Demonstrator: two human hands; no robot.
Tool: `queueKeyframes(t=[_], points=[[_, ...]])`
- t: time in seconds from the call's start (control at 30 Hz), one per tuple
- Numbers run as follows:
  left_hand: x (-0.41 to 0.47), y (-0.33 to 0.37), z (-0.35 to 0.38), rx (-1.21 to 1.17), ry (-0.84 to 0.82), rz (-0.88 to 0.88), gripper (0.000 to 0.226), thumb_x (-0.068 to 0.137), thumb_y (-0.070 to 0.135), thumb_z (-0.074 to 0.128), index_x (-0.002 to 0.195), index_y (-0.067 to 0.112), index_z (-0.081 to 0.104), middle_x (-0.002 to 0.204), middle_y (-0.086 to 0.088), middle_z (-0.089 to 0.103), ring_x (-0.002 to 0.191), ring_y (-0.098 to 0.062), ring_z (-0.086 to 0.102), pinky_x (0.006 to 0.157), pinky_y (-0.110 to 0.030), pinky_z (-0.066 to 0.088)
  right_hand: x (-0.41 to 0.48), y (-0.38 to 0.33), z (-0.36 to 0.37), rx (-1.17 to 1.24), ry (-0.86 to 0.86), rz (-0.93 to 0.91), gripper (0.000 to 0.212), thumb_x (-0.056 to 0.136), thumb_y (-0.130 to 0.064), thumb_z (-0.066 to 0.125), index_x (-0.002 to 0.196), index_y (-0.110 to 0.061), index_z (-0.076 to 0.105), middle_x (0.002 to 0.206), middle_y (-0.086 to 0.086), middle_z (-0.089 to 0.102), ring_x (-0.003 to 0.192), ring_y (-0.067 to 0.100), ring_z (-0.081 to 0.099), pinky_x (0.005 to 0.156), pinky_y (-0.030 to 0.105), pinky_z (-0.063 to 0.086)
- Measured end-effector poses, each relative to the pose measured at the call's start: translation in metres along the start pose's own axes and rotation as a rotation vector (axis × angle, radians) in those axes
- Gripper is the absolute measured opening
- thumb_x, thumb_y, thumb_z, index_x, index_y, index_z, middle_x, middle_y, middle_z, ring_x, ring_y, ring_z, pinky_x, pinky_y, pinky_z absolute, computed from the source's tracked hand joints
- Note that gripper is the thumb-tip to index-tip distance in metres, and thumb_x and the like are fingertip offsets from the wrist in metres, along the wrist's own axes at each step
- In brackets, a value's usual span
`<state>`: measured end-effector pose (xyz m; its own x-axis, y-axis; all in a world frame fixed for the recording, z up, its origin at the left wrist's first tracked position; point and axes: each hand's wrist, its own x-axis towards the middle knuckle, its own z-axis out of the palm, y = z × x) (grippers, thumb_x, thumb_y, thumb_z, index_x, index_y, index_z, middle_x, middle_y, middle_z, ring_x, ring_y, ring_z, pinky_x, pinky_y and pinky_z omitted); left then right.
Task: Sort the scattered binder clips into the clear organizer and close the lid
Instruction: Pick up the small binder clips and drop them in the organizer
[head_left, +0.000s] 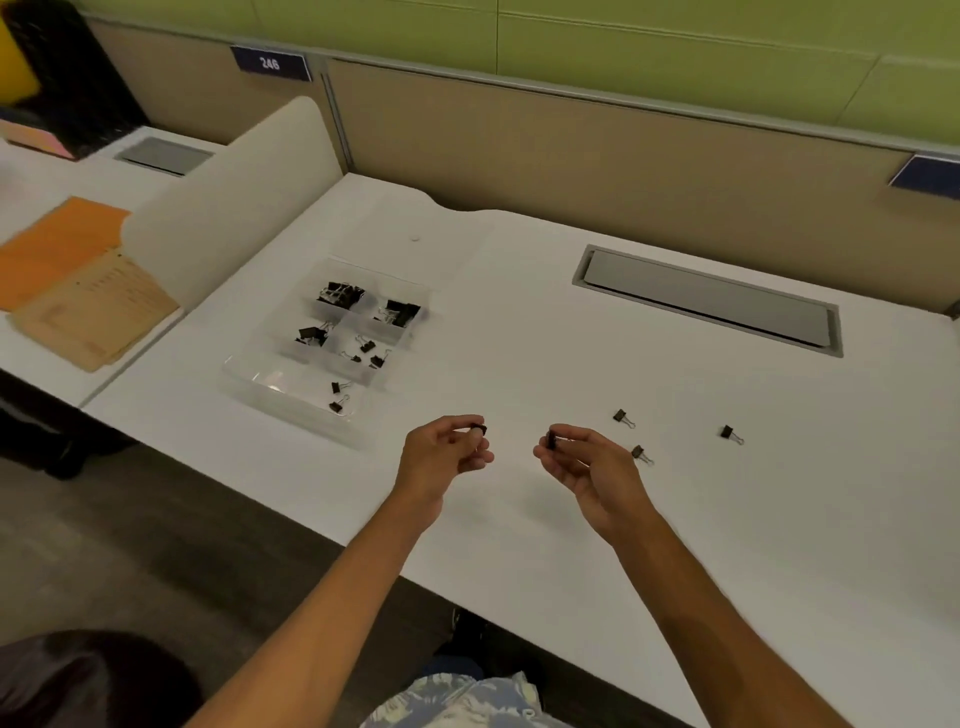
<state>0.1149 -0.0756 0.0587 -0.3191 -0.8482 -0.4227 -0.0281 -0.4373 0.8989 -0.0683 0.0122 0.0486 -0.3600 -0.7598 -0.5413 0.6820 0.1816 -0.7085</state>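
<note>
Black clip (479, 429) pinched in left hand (441, 457) fingertips, another clip (551, 441) pinched in right hand (587, 470); both held just above the white desk (519, 322). Step looks like mid-sort, w/ three loose clips (623, 417) right of the hands. Next: carry both left to the clear organizer (249, 376), drop by size. Organizer open, several compartments part-filled; lid hard to make out vs the clear walls. Clip sizes too small to tell.
</note>
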Motion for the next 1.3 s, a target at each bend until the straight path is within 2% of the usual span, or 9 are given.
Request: queueKeyframes(t=[0.17, 0.43, 0.6, 0.73, 0.83, 0.97, 1.07, 1.17, 1.3], points=[[0.013, 0.007, -0.037, -0.077, 0.031, 0.024, 0.029, 0.087, -0.005, 0.066, 0.115, 0.003, 0.064, 0.092, -0.022, 0.071, 0.084, -0.028, 0.071, 0.087, -0.034, 0.057, 0.011, 0.011, 0.035, -0.113, -0.043, -0.014, 0.018, 0.091, 0.009, 0.058, 0.107, 0.008, 0.065, 0.101, 0.027, 0.071, 0.096, 0.04, 0.071, 0.089, 0.04, 0.056], [0.066, 0.039, -0.115, -0.094, 0.113, 0.015, 0.02, 0.081, -0.007, 0.072, 0.101, -0.006, 0.069, 0.093, -0.027, 0.07, 0.076, -0.031, 0.071, 0.077, -0.031, 0.06, 0.055, 0.032, 0.113, -0.225, -0.063, -0.013, 0.015, 0.088, 0.003, 0.066, 0.103, 0.003, 0.067, 0.098, 0.023, 0.074, 0.089, 0.033, 0.073, 0.078, 0.036, 0.057], [0.113, 0.055, -0.179, 0.175, 0.117, -0.009, 0.019, 0.086, -0.006, 0.065, 0.096, 0.006, 0.075, 0.089, -0.015, 0.074, 0.075, -0.023, 0.072, 0.089, -0.036, 0.057, 0.088, 0.053, 0.171, -0.345, -0.038, -0.033, 0.014, 0.088, -0.001, 0.067, 0.101, -0.001, 0.07, 0.098, 0.017, 0.075, 0.087, 0.028, 0.074, 0.073, 0.032, 0.055], [0.139, 0.071, -0.218, 0.353, 0.074, -0.029, 0.021, 0.086, -0.008, 0.062, 0.095, 0.006, 0.075, 0.09, -0.017, 0.074, 0.078, -0.024, 0.074, 0.083, -0.03, 0.059, 0.108, 0.071, 0.209, -0.526, 0.026, -0.078, 0.01, 0.084, -0.001, 0.072, 0.092, -0.006, 0.075, 0.088, 0.01, 0.076, 0.073, 0.021, 0.068, 0.063, 0.03, 0.049], [0.155, 0.082, -0.237, 0.431, 0.055, -0.027, 0.016, 0.078, -0.006, 0.072, 0.092, 0.003, 0.073, 0.079, -0.017, 0.074, 0.076, -0.032, 0.073, 0.076, -0.033, 0.061, 0.116, 0.082, 0.231, -0.633, 0.019, -0.124, 0.009, 0.08, -0.001, 0.075, 0.085, -0.008, 0.073, 0.075, 0.006, 0.073, 0.058, 0.017, 0.063, 0.054, 0.024, 0.044], [0.174, 0.086, -0.245, 0.677, 0.013, 0.039, 0.014, 0.073, -0.001, 0.079, 0.082, 0.008, 0.075, 0.069, -0.008, 0.074, 0.066, -0.022, 0.072, 0.067, -0.026, 0.06, 0.124, 0.093, 0.253, -0.906, 0.086, -0.217, 0.012, 0.077, -0.008, 0.08, 0.079, -0.014, 0.07, 0.072, -0.001, 0.072, 0.044, 0.01, 0.058, 0.047, 0.018, 0.045], [0.185, 0.083, -0.242, 0.896, -0.062, 0.116, 0.012, 0.076, 0.006, 0.079, 0.079, 0.017, 0.076, 0.069, 0.002, 0.072, 0.059, -0.009, 0.068, 0.061, -0.014, 0.053, 0.132, 0.101, 0.265, -1.162, 0.064, -0.326, 0.008, 0.081, -0.014, 0.076, 0.077, -0.02, 0.071, 0.077, -0.009, 0.07, 0.059, 0.005, 0.061, 0.059, 0.023, 0.048], [0.192, 0.079, -0.239, 1.017, -0.098, 0.163, 0.011, 0.077, 0.012, 0.079, 0.077, 0.023, 0.076, 0.076, 0.008, 0.073, 0.07, -0.005, 0.067, 0.07, -0.024, 0.056, 0.137, 0.107, 0.273, -1.455, 0.029, -0.361, 0.004, 0.086, -0.019, 0.07, 0.085, -0.022, 0.073, 0.092, -0.007, 0.063, 0.078, 0.012, 0.062, 0.066, 0.028, 0.045], [0.195, 0.077, -0.233, 1.134, -0.161, 0.171, 0.012, 0.076, 0.013, 0.079, 0.076, 0.025, 0.075, 0.079, 0.01, 0.072, 0.075, -0.008, 0.067, 0.072, -0.027, 0.057, 0.143, 0.113, 0.28, -1.704, -0.007, -0.406, 0.009, 0.09, -0.014, 0.066, 0.086, -0.019, 0.072, 0.1, -0.001, 0.056, 0.076, 0.02, 0.061, 0.063, 0.028, 0.04]])
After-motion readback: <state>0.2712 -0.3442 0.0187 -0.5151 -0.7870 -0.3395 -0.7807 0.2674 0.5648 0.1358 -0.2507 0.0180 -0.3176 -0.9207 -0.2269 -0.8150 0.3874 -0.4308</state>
